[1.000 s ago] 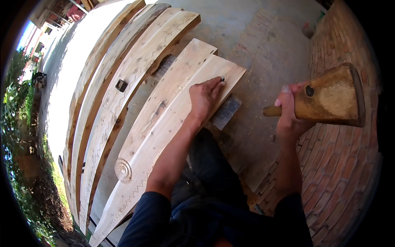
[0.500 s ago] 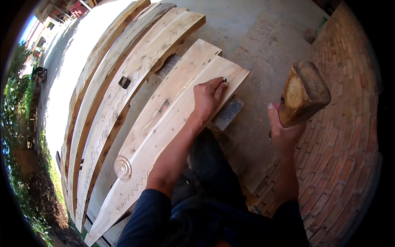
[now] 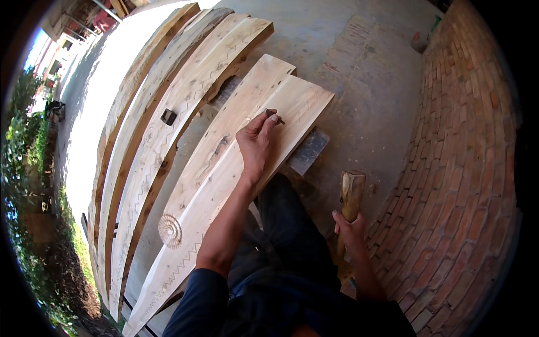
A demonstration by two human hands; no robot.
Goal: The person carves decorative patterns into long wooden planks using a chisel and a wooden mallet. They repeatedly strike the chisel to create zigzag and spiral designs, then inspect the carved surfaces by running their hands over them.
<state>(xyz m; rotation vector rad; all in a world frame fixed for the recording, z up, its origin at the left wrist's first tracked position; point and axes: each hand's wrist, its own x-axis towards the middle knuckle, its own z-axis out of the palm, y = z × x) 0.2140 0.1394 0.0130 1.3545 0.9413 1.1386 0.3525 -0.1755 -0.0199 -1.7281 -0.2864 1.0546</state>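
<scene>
My left hand [image 3: 256, 143] rests over the far end of a long pale wooden plank [image 3: 224, 180], fingers pinched round a small dark metal chisel [image 3: 281, 121]. Its tip points at the wood; whether it touches I cannot tell. The plank bears a carved round rosette [image 3: 170, 231] and a zigzag line of cuts [image 3: 179, 264] nearer me. Off to the right, my right hand [image 3: 352, 231] is closed round the handle of a wooden mallet [image 3: 352, 194], held head up, apart from the plank.
Several more curved planks [image 3: 202, 92] lie alongside on the left, one with zigzag carving and a small dark block [image 3: 168, 117] on top. A grey block [image 3: 310, 150] sits beneath my plank. Bricks [image 3: 443, 185] cover the right side; plants [image 3: 25, 140] stand far left.
My left hand has drawn the chisel back from near the plank's far edge, leftward and slightly nearer me. My right hand has lowered the mallet from its raised position.
</scene>
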